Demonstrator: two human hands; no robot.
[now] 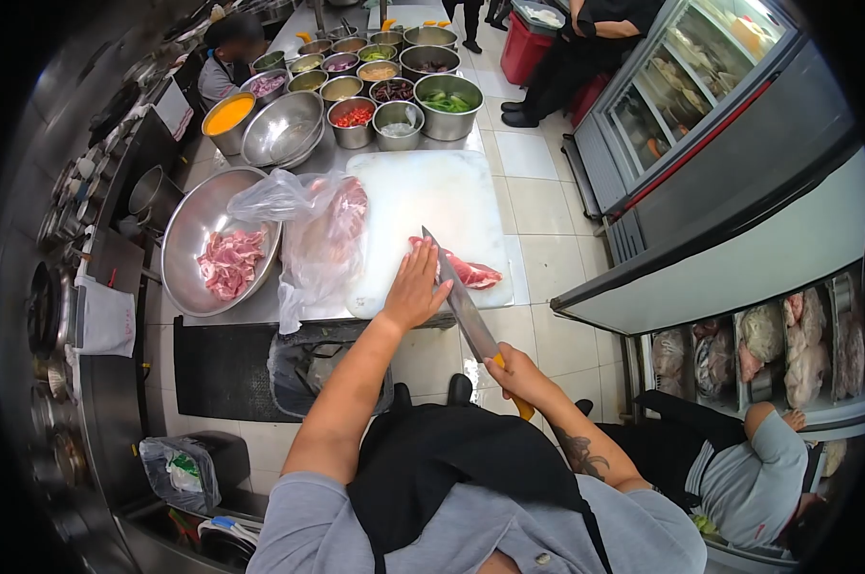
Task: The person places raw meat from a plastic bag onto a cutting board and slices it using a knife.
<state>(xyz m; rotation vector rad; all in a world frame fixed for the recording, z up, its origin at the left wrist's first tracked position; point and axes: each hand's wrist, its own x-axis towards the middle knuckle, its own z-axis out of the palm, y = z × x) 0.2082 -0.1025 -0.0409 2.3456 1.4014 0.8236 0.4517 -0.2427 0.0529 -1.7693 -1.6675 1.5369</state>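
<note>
My right hand (pixel 520 375) is closed around the yellow handle of a long knife (pixel 469 314). The blade runs up and left across a piece of raw meat (pixel 472 274) on the white cutting board (pixel 394 206). Beside the blade, my left hand (pixel 415 287) lies with its fingers stretched out over the meat's left end, hiding part of it. Left of the board, a larger piece of meat (pixel 332 225) sits in clear plastic. A steel bowl (pixel 182 249) farther left holds cut meat pieces (pixel 231 264).
Metal containers of chopped vegetables (pixel 448 100) stand behind the board, near an empty steel bowl (pixel 284 129). A co-worker (pixel 753 474) crouches at an open fridge (pixel 719 316) on the right. Other people stand at the back. A lined bin (pixel 303 383) is below the table.
</note>
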